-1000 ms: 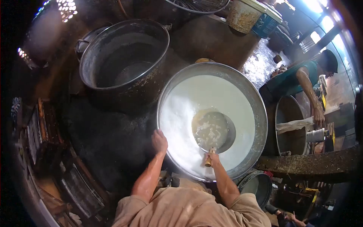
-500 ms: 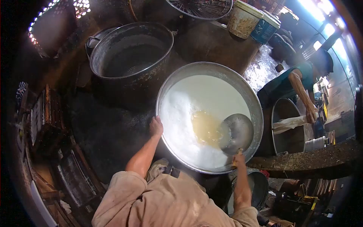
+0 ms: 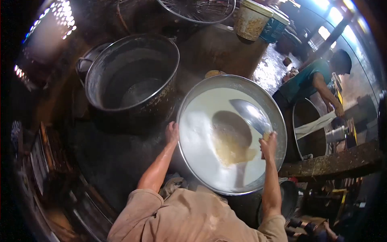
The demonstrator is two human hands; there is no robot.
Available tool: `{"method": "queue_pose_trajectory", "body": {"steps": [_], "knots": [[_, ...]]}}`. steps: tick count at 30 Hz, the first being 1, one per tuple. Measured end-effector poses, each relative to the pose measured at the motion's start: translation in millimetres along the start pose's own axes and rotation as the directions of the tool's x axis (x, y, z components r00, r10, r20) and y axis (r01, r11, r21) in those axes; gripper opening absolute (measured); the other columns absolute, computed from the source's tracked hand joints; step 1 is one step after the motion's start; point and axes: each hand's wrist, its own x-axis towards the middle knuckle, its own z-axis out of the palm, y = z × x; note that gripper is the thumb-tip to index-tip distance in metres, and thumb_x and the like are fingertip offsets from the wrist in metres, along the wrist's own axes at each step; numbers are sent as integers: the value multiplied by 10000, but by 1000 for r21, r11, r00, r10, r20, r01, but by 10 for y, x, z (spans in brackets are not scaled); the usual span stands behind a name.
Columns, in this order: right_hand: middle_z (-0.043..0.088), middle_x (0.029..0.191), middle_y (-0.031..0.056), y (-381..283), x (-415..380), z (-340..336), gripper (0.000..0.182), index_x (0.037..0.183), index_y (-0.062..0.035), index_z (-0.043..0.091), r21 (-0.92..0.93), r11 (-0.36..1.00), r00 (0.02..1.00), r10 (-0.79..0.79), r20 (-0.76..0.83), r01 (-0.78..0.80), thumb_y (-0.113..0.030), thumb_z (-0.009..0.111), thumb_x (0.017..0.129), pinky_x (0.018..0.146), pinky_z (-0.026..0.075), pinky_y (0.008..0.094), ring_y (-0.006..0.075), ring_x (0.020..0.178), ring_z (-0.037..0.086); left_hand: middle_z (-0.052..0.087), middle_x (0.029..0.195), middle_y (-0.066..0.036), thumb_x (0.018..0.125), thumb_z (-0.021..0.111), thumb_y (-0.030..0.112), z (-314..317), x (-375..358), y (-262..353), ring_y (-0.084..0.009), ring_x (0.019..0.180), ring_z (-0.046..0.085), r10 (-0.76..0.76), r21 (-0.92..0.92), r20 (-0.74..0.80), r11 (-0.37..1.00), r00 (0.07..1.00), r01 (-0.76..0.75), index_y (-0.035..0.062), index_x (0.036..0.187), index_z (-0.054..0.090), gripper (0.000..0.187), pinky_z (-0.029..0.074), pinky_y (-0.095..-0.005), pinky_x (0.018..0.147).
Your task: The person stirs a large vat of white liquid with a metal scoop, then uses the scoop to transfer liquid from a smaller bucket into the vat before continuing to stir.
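Note:
A wide round metal vat holds white liquid with a yellowish, cloudy patch near its middle. My left hand grips the vat's rim on the left side. In my right hand is the short handle of a large metal ladle. The ladle's bowl is tilted above the right part of the liquid and casts a dark shadow on the surface.
A big dark pot stands at the upper left. Two buckets are at the top. On the right, a person in a green shirt handles pale cloth over a metal drum. A wooden beam lies below it.
My right hand has raised the ladle up and away from my body, out of the liquid. The vat appears slightly lower and further right in view. My left hand stays at its rim.

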Motion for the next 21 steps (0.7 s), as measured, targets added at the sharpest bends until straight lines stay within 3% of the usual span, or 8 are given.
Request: {"method": "queue_pose_trajectory", "body": {"steps": [2,6,8,9,16,18,20,21], "knots": [[593,707,166,-449,109,406,324,964,-14,482,-26,1000,998,-5,58,7,-94,625,685,457,491,346,226,571,608,555,1021,-247,894,389,323,-14,116,139,-398,965,517,-5,130,165,991,986,-17,-25,1024,538,400,403,-438,849],[615,749,209,-758,530,1270,438,1036,23,488,-226,970,987,-62,146,94,-112,654,653,484,511,374,284,585,623,563,874,-259,924,355,314,203,48,62,-440,830,532,27,57,113,998,993,-33,-37,920,505,383,411,-492,737],[616,882,239,-943,634,1571,413,1016,5,513,-356,934,978,49,202,27,-157,672,671,733,490,442,379,825,610,555,848,-258,921,377,290,140,46,131,-435,825,527,-15,80,170,997,985,2,-43,888,495,355,405,-490,727],[605,927,251,-1027,650,1692,429,1030,5,511,-406,914,971,87,224,12,-165,684,676,772,473,455,386,889,590,553,843,-254,917,388,282,145,47,134,-429,828,527,15,75,145,997,989,-26,-40,883,495,340,406,-487,725],[608,967,219,-943,564,2223,340,976,-1,558,-443,895,922,214,322,-53,-170,664,701,775,482,441,375,929,583,526,913,-281,921,393,325,195,16,78,-430,867,496,28,49,175,998,984,-37,-60,925,475,393,381,-482,753],[636,729,185,-865,434,2269,186,851,15,569,-519,855,937,198,286,-23,-81,569,692,557,525,378,276,593,636,523,912,-284,920,397,323,190,17,67,-431,870,494,57,64,188,995,981,-70,-68,940,475,400,380,-482,758],[639,704,174,-785,306,2229,185,847,14,582,-542,840,939,201,278,-19,-58,531,684,553,525,376,271,590,639,520,911,-287,918,402,322,194,20,51,-431,873,492,82,81,196,992,977,-100,-76,956,475,407,380,-481,763],[626,827,198,-731,257,2198,234,884,9,585,-542,838,909,279,311,-72,-109,576,682,666,509,412,322,756,613,520,912,-288,918,402,324,190,22,62,-434,873,491,79,76,189,993,979,-95,-80,971,475,414,379,-482,765]]}}
